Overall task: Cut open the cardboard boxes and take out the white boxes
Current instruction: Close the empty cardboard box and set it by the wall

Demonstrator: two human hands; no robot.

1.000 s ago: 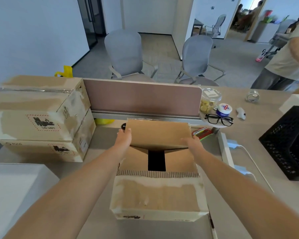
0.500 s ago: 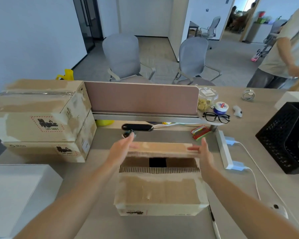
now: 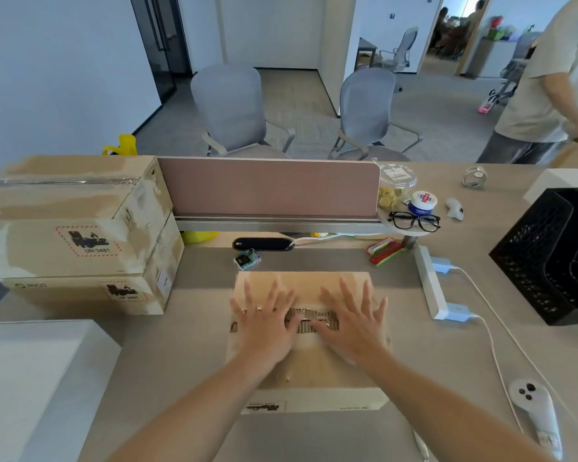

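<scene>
With arms stretched forward, left hand point(image 3: 267, 323) and right hand point(image 3: 352, 323) press flat on the cardboard box point(image 3: 309, 358), fingers point(image 3: 282, 291) straight and splayed apart.

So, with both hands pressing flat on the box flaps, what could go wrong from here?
1. The left hand and right hand press on the flaps of the cardboard box; hard pressure might buckle them inward onto whatever is inside.
2. If the box slides away, it may hit the small gadget just behind it.
</scene>
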